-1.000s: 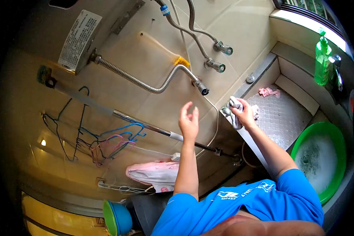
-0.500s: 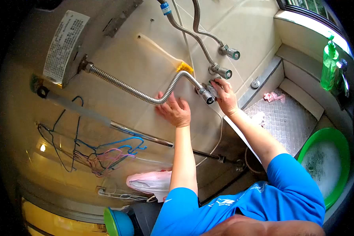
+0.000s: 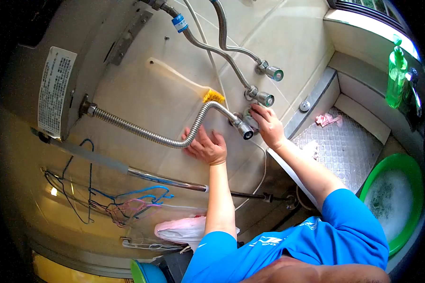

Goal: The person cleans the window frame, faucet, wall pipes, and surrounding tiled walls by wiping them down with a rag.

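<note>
My left hand (image 3: 207, 147) lies against the tiled wall with its fingers spread. Its fingertips reach the corrugated metal hose (image 3: 146, 133), which passes in front of them. My right hand (image 3: 268, 126) has its fingers bent around a small greyish cloth (image 3: 251, 115), partly hidden, pressed close behind the lowest angle valve (image 3: 243, 128). The hose ends at this valve. Just above the right hand is a second angle valve (image 3: 264, 98) with a braided hose (image 3: 231, 66).
A third valve (image 3: 273, 72) sits higher up. A yellow-bristled brush (image 3: 213, 95) hangs on the wall. Hangers (image 3: 123, 200) hang on the left below a metal rail (image 3: 167, 178). On the right are a green basin (image 3: 418, 188) of suds, a pink cloth (image 3: 329, 120) and a green bottle (image 3: 395, 80).
The view has shifted, so the wall fixtures sit further left and the heater looks nearer. My right hand stays at the valve with the cloth; my left hand remains on the wall behind the hose.
</note>
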`<state>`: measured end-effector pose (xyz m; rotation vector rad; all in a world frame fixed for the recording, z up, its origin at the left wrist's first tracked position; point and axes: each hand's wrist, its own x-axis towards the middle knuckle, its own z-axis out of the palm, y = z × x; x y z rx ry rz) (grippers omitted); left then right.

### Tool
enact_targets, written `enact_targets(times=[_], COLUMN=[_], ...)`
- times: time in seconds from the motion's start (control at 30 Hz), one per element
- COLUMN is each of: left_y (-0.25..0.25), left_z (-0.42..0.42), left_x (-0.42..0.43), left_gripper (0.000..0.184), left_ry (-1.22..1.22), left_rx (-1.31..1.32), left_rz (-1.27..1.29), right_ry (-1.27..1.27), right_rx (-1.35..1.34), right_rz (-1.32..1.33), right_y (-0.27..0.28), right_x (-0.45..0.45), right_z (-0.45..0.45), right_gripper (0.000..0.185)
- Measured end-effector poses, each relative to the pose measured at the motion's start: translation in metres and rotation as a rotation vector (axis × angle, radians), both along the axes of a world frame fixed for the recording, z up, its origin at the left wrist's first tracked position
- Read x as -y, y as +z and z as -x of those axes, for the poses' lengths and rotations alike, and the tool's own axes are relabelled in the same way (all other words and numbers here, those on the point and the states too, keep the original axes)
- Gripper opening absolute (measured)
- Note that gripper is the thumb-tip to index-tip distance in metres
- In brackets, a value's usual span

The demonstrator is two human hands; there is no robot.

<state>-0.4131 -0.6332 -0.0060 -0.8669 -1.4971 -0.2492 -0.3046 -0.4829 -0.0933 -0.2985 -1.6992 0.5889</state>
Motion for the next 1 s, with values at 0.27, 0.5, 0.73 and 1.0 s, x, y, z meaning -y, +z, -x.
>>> enact_targets(times=[0.27,0.5,0.73,1.0], left_y=[0.003,0.0,0.001,-0.001], left_z=[-0.004,-0.004,-0.004,-0.001], left_x=[0.0,-0.001,-0.002,0.0], left_gripper=[0.049,0.048,0.049,0.048], left_ry=[-0.001,0.042,0.034,0.044], left_rx=[-0.004,-0.02,-0.03,-0.026], left_rz=[0.021,0.012,0.014,0.021], right_ry=[0.131,0.208,0.107,-0.01], right_rx=[-0.122,0.057,-0.29,-0.058], right_rz=[-0.14,-0.053,0.236,-0.026], right_y=[0.029,-0.046,0.018,0.001], right_x=[-0.009,-0.012,-0.06,-0.075], right_z=[0.007,-0.014,-0.024,-0.01], right_gripper=[0.047,0.043,0.052,0.062])
